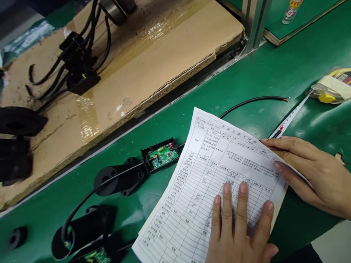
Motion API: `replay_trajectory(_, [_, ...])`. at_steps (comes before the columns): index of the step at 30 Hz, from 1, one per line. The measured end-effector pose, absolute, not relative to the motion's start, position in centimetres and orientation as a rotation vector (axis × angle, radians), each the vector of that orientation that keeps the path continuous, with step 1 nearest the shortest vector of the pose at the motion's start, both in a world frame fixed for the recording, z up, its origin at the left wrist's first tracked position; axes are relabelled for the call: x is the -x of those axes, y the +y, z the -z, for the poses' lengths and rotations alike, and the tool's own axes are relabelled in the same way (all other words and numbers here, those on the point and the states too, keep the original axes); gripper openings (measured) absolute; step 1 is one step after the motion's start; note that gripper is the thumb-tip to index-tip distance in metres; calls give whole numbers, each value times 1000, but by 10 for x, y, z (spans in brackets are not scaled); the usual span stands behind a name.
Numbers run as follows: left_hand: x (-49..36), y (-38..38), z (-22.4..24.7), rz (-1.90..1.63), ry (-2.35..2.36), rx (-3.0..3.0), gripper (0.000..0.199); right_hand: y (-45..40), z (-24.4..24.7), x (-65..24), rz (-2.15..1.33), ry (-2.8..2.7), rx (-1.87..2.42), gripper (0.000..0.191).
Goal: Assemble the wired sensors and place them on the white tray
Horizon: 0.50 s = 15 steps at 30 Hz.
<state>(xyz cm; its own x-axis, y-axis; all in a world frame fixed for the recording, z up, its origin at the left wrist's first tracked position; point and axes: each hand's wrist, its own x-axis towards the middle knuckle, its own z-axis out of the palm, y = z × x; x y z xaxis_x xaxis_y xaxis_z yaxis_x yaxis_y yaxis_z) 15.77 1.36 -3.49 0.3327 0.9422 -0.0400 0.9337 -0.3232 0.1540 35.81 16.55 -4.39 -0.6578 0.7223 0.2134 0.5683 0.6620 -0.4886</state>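
Note:
A printed form (185,211), filled in partly by handwriting, lies tilted over the green bench, with at least one more sheet edge under it. My left hand (237,238) rests flat on its lower middle, fingers spread. At the form's upper right edge, my right hand (315,175) pinches the paper between thumb and fingers. Left of the form is an open black case with a green circuit board (163,156), its cable running to a black cylindrical housing (116,179). A black cable (249,99) with bare ends emerges from behind the paper's top.
A tape measure (339,86) with its blade drawn out lies at the right. Another black housing (83,229), a second circuit board (98,257) and a black ring (17,237) are at lower left. A cardboard-covered shelf (180,48) holds cabled black parts (78,62). A metal post (255,21) stands behind.

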Motion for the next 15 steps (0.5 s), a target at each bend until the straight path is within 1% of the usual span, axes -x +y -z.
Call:
replay_trajectory(9, [-159, 11, 37, -84, 1746, -2416, 105, 166, 41, -359, -582, -2483, 1040, 38])
replay_trajectory(15, [-157, 12, 36, -71, 1726, -2439, 105, 167, 41, -357, -583, -2486, 998, 32])
